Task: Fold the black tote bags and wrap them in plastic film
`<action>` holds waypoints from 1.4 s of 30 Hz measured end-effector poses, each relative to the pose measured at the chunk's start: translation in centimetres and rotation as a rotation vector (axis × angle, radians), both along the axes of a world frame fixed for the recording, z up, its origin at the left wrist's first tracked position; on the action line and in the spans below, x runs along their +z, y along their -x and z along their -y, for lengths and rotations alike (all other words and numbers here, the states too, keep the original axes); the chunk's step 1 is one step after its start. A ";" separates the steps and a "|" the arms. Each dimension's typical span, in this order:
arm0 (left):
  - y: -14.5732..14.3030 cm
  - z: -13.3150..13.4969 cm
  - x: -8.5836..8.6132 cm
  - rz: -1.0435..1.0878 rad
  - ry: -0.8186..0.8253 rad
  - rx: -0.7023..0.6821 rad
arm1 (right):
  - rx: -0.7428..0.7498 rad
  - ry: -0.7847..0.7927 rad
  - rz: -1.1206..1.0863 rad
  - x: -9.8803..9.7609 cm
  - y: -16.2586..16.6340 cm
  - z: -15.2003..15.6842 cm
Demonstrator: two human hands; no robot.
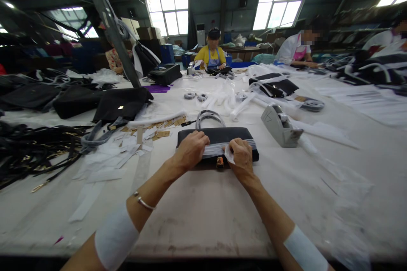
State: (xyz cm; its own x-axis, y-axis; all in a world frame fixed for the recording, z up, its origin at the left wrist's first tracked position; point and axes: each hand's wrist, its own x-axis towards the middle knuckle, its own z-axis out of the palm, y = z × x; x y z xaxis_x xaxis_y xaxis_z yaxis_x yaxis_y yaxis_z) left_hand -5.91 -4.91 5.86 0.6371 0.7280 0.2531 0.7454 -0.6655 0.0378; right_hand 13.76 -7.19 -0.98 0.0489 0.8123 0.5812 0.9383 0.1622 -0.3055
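A black handbag (222, 134) lies on the table in front of me. A band of translucent wrap (212, 150) runs across it, and a gold-coloured clasp (220, 162) shows at its near edge. Behind it stands a handle (210, 114) covered in clear wrapping. My left hand (192, 150) is curled over the bag's left part, fingertips pressed on the band. With bent fingers my right hand (242, 156) pinches a small white sheet (229, 154) at the bag's right part. The fingertips of both hands are partly hidden.
A grey tape dispenser (280, 127) stands to the right of the bag. Loose white paper pieces (108, 156) and black straps (34, 148) lie on the left. More black bags (122, 103) sit farther back. Co-workers (213, 55) are across the table (190, 216).
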 end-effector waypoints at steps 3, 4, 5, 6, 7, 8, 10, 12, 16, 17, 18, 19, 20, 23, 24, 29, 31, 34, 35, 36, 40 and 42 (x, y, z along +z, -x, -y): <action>-1.9 1.1 -2.3 0.004 -0.012 -0.166 | 0.004 0.007 -0.001 -0.1 -0.2 -0.1; -2.3 1.3 -3.1 0.016 -0.014 -0.183 | 0.004 0.013 -0.008 -0.1 -0.2 -0.1; -2.6 1.3 -3.8 0.043 -0.023 -0.185 | 0.006 0.018 -0.021 -0.1 -0.3 -0.1; -2.7 1.4 -4.4 0.084 -0.038 -0.181 | 0.016 0.020 -0.039 -0.1 -0.3 -0.1; -2.7 1.4 -4.9 0.127 -0.053 -0.180 | 0.034 0.020 -0.064 0.0 -0.4 -0.2; -2.7 1.4 -5.2 0.160 -0.066 -0.181 | 0.059 0.018 -0.100 0.0 -0.5 -0.2; -2.6 1.5 -5.8 0.182 -0.081 -0.181 | 0.104 0.006 -0.231 0.1 -0.8 -0.3; -2.8 1.6 -6.2 0.160 -0.083 -0.161 | 0.123 0.000 -0.362 0.1 -1.2 -0.3; -3.8 2.0 -7.1 0.081 -0.089 -0.074 | 0.077 0.002 -0.423 0.5 -2.1 -0.2; -4.1 2.1 -7.2 0.064 -0.094 -0.056 | 0.061 -0.001 -0.422 0.6 -2.4 -0.1; -4.3 2.2 -7.3 0.050 -0.099 -0.043 | 0.049 -0.003 -0.421 0.7 -2.8 0.1; -4.5 2.3 -7.4 0.038 -0.104 -0.032 | 0.038 -0.005 -0.417 0.8 -3.1 0.3; -4.7 2.4 -7.5 0.027 -0.106 -0.027 | 0.027 -0.008 -0.412 0.9 -3.5 0.4; -4.9 2.6 -7.6 0.007 -0.101 -0.025 | 0.007 -0.008 -0.413 1.2 -4.7 0.6; -5.0 2.7 -7.6 0.004 -0.099 -0.025 | 0.006 -0.001 -0.426 1.3 -5.1 0.6; -5.1 2.8 -7.7 0.008 -0.104 -0.012 | -0.008 0.041 -0.506 1.5 -7.0 -0.2; -5.2 2.8 -7.8 0.011 -0.106 -0.007 | -0.014 0.047 -0.521 1.4 -7.3 -0.5; -5.4 2.8 -7.7 0.021 -0.106 0.007 | -0.017 0.043 -0.541 1.3 -7.5 -0.8; -5.5 2.8 -7.7 0.027 -0.107 0.013 | -0.021 0.038 -0.549 1.2 -7.5 -1.0; -5.7 2.8 -7.7 0.035 -0.110 0.022 | -0.028 0.033 -0.561 1.1 -7.5 -1.1; -6.2 2.9 -7.8 0.070 -0.140 0.054 | -0.052 0.054 -0.666 0.2 -8.0 -1.7; -6.4 2.9 -8.0 0.080 -0.155 0.066 | -0.045 0.097 -0.746 -0.3 -8.4 -1.9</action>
State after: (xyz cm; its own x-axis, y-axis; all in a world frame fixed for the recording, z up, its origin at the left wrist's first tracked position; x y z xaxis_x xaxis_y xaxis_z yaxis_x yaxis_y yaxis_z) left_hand 0.51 -7.79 -2.12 0.5629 0.7155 0.4137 0.7862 -0.6179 -0.0009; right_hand 22.13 -5.29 -1.29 0.4358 0.8461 0.3069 0.4818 0.0687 -0.8736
